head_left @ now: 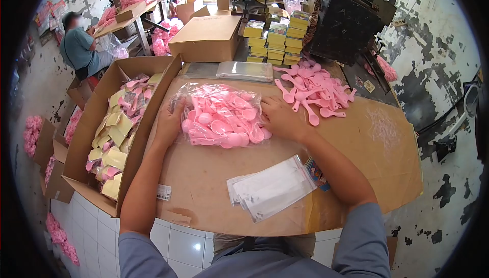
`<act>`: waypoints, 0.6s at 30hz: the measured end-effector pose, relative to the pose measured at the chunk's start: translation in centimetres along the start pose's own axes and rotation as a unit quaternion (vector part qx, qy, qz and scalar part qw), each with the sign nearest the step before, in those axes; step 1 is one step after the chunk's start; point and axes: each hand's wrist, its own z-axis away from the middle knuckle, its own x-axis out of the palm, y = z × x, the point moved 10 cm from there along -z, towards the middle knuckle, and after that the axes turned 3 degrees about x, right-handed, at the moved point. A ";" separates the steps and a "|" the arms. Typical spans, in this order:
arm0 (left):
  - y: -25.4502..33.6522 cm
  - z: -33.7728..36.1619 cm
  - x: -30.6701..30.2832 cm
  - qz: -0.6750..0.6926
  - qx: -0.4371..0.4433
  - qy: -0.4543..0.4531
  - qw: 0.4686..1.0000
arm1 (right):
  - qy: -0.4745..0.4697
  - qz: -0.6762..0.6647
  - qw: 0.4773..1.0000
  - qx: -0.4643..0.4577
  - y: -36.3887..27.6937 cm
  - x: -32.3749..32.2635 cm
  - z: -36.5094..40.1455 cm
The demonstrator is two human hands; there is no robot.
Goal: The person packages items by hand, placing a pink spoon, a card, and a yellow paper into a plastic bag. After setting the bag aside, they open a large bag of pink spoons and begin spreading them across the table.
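Observation:
A clear plastic bag of pink spoons [221, 117] lies on the cardboard-covered table in front of me. My left hand [172, 122] grips its left side, fingers closed on the plastic. On the opposite side my right hand [281, 118] holds the bag's edge, its fingertips partly hidden. Just beyond my right hand is a heap of loose pink spoons [316, 85]. Nearer to me, a fanned stack of clear plastic sleeves [272, 189] rests by my right forearm, with a colourful printed card [317, 175] partly under it.
At left stands an open carton [81, 176] of packed spoons and cards. A closed box [206, 36], stacked yellow-edged cards [275, 44], a pack of clear sleeves [244, 71] and a dark machine [338, 28] line the back. Another person [81, 46] sits at far left.

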 end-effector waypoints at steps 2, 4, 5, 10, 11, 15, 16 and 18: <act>-0.2 0.0 0.0 -0.005 -0.001 0.002 1.000 | -0.012 0.000 1.000 -0.007 0.3 0.0 -0.5; 0.2 0.1 0.2 0.000 -0.004 -0.002 1.000 | -0.068 0.004 0.998 0.016 0.8 0.7 -0.6; 0.3 0.1 0.3 0.002 -0.006 -0.006 1.000 | -0.095 0.006 0.995 0.029 1.1 0.9 -0.6; 0.9 0.3 0.2 -0.003 0.015 0.000 1.000 | -0.191 0.070 0.974 0.097 3.7 -3.6 0.9; 1.1 0.3 0.4 -0.001 0.013 -0.003 1.000 | -0.243 0.108 0.957 0.112 4.7 -4.7 1.3; -0.2 -0.1 0.2 -0.007 0.011 -0.007 1.000 | 0.152 0.318 0.933 0.071 6.8 -12.6 2.6; -0.5 -0.1 0.1 -0.005 0.005 -0.013 1.000 | 0.152 0.227 0.961 0.043 6.1 -12.3 2.6; -0.9 -0.1 0.0 -0.007 -0.002 -0.013 1.000 | 0.145 0.037 0.989 -0.016 3.0 -10.8 2.2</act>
